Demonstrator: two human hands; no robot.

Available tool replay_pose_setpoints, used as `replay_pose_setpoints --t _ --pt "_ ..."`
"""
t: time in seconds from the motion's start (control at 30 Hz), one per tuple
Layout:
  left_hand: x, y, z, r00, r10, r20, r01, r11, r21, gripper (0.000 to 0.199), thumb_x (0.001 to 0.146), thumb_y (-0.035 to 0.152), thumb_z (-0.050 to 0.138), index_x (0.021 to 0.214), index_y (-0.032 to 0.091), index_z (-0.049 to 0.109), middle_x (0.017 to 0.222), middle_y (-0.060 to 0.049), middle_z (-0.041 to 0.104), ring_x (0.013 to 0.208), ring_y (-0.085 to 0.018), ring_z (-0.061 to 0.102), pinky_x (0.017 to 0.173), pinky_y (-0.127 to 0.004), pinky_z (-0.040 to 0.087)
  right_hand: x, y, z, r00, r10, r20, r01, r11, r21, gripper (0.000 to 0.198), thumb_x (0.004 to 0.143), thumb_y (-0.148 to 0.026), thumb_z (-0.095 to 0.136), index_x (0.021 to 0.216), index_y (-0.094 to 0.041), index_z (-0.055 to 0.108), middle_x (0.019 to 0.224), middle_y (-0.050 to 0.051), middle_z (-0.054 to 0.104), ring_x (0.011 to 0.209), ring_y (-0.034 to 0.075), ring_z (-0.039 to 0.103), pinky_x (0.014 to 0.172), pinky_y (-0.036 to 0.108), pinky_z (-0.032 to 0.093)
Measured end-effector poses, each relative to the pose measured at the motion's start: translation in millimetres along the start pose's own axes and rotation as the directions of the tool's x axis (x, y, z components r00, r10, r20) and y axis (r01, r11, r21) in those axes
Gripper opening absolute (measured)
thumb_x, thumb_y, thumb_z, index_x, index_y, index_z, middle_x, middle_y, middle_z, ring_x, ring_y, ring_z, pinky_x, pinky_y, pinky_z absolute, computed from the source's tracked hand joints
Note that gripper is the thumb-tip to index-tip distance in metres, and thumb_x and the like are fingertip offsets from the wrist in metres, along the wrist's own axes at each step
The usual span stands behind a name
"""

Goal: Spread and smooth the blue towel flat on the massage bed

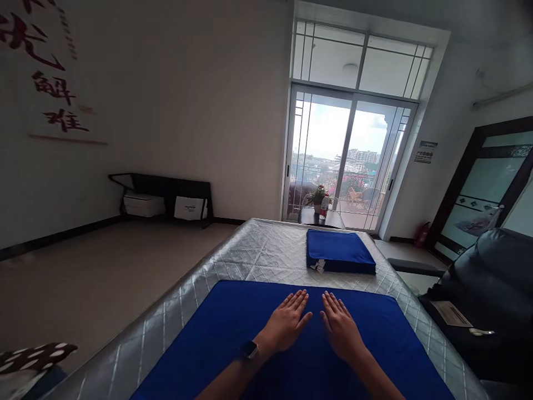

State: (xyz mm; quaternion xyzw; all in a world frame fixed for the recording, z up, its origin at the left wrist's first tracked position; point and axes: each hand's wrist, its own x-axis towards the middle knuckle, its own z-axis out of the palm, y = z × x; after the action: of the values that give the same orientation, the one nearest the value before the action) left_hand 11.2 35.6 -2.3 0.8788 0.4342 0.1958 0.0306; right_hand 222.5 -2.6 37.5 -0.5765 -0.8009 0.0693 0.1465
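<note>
A large blue cloth (200, 344) is spread on the silver quilted table cover (266, 250) in front of me. My left hand (289, 319) lies palm down on it, fingers stretched out and pointing away from me; a dark watch (250, 349) is on that wrist. Beside it, a small gap apart, my right hand (338, 322) rests flat with straight fingers. Neither hand grips the cloth. Farther back sits a neat stack of folded blue cloths (341, 247), with white tags (318, 266) at its near left corner.
Behind the table's far edge, a small dark table (308, 218) bears a potted plant (318, 194) and a bottle (323, 206). A black leather chair (491, 283) stands close on the right. A dark bench (166, 189) is against the left wall.
</note>
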Motion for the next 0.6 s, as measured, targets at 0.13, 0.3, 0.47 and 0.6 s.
replay_pose_setpoints --t 0.13,0.3,0.47,0.6 --pt "8.0 -6.3 4.6 0.999 -0.049 -0.006 0.049 0.999 0.008 0.062 0.102 0.053 0.022 0.154 0.02 0.029 0.158 -0.011 0.033 0.147 -0.024 0.026 0.12 -0.048 0.028 10.2 -10.1 8.2 0.998 -0.01 0.068 0.01 1.0 -0.002 0.065 0.101 -0.047 0.014 0.154 -0.012 0.026 0.16 0.007 0.024 0.149 0.019 0.016 0.122 0.038 0.012" --pt "18.2 -15.7 2.8 0.994 -0.113 -0.005 0.113 0.994 0.01 0.065 0.102 0.055 0.02 0.153 0.016 0.031 0.158 -0.011 0.032 0.148 -0.024 0.025 0.122 -0.046 0.025 37.0 -15.8 20.1 0.995 0.002 0.1 0.002 0.999 -0.044 0.065 0.1 -0.045 0.015 0.154 -0.01 0.024 0.161 0.008 0.02 0.149 0.02 0.015 0.122 0.039 0.011" --pt "15.6 -23.1 11.1 0.993 -0.113 0.033 0.114 0.994 -0.005 0.068 0.1 0.059 0.02 0.153 0.018 0.032 0.158 -0.01 0.033 0.148 -0.024 0.024 0.121 -0.045 0.024 46.4 -17.6 35.0 0.993 0.04 0.111 -0.035 0.998 -0.044 0.067 0.1 -0.047 0.014 0.155 -0.009 0.022 0.162 0.009 0.018 0.15 0.021 0.012 0.122 0.041 0.01" --pt "13.1 -29.0 9.9 0.991 -0.127 0.049 0.127 0.992 0.0 0.067 0.1 0.06 0.018 0.154 0.021 0.029 0.159 -0.008 0.032 0.148 -0.023 0.023 0.121 -0.044 0.021 43.8 -3.8 33.5 0.99 0.092 0.11 -0.084 0.994 -0.076 0.066 0.099 -0.047 0.014 0.156 -0.012 0.02 0.162 0.006 0.018 0.15 0.019 0.013 0.122 0.039 0.008"
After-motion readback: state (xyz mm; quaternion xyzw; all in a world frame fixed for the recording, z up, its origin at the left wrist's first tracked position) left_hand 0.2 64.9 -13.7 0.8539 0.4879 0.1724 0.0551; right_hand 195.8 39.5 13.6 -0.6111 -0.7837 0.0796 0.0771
